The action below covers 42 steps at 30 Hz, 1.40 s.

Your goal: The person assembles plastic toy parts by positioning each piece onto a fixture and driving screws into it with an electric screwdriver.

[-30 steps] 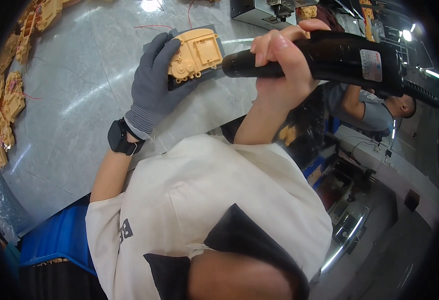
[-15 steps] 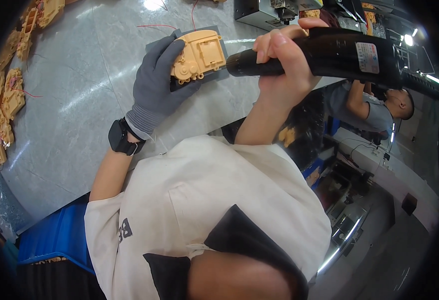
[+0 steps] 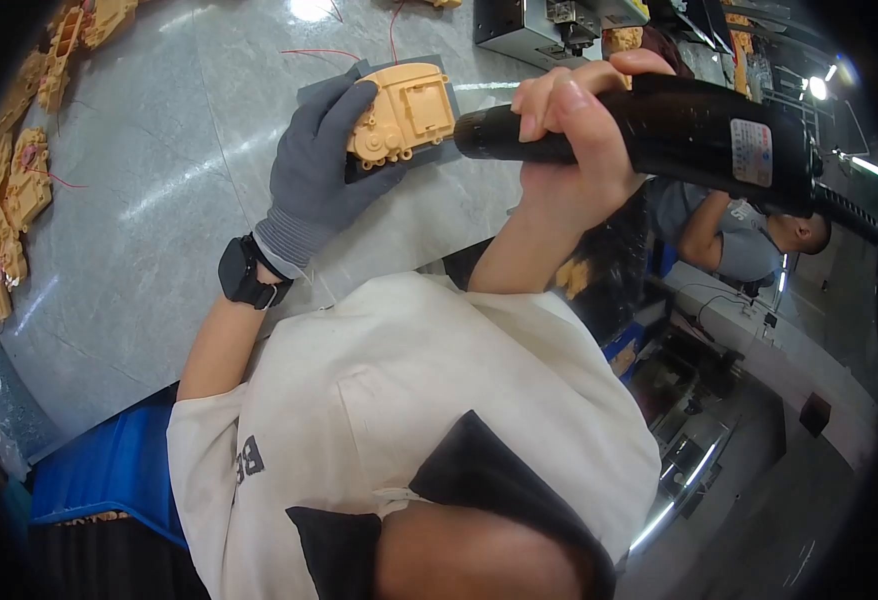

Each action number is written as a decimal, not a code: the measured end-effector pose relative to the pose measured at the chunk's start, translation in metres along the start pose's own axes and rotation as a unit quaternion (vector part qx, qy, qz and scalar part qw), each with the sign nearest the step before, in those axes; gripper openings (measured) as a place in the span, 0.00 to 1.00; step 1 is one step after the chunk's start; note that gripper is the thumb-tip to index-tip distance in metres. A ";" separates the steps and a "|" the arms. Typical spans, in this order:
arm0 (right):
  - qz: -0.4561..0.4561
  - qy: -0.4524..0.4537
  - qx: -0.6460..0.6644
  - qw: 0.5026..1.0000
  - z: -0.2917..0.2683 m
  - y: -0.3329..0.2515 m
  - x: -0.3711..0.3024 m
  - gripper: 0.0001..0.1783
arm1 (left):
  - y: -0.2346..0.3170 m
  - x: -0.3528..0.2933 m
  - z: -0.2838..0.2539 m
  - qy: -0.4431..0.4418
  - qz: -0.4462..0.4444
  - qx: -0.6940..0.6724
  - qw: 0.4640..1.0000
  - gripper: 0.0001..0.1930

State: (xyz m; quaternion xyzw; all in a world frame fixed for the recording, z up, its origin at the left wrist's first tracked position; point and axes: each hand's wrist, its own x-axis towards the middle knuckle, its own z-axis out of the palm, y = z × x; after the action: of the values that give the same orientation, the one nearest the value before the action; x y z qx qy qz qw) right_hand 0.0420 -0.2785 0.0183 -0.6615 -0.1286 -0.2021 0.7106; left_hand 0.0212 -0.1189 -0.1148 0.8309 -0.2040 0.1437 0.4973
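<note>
My left hand (image 3: 319,160), in a grey glove, is closed round the left side of an orange plastic housing (image 3: 414,108). The housing lies on a dark grey pad or block (image 3: 451,92), with a rectangular frame and small round bosses facing up. My bare right hand (image 3: 584,130) grips a thick black corded power tool (image 3: 694,125). The tool's ribbed round front end comes right up to the housing's right edge; whether they touch I cannot tell. My fingers wrap the narrower front part of the tool, while its wider rear, with a pale label, extends rightward.
Orange plastic parts (image 3: 24,190) with thin red wires are heaped along the table's left edge. A grey metal machine (image 3: 524,30) stands at the back. A blue crate (image 3: 109,465) sits lower left. Another person (image 3: 739,235) is at the right, beyond the tool's cable (image 3: 844,212).
The tool's rear end and my right hand have shifted slightly right and down in the picture. My left hand still holds the housing in nearly the same place.
</note>
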 end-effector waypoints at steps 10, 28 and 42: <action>-0.006 0.005 -0.016 1.000 0.002 0.003 -0.003 0.23 | -0.001 0.001 0.000 0.010 0.013 -0.016 1.000 0.40; -0.005 -0.012 0.000 1.000 0.003 0.019 -0.001 0.19 | -0.001 0.001 -0.001 -0.003 -0.010 -0.007 1.000 0.39; 0.007 -0.042 0.078 0.996 -0.026 0.022 0.013 0.16 | -0.003 -0.006 -0.001 -0.008 -0.065 0.041 0.997 0.39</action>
State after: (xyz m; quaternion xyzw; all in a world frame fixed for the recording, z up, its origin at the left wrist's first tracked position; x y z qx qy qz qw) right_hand 0.0611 -0.3050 0.0020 -0.6127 -0.1689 -0.1583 0.7556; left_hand 0.0171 -0.1156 -0.1196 0.8631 -0.1475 0.1129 0.4695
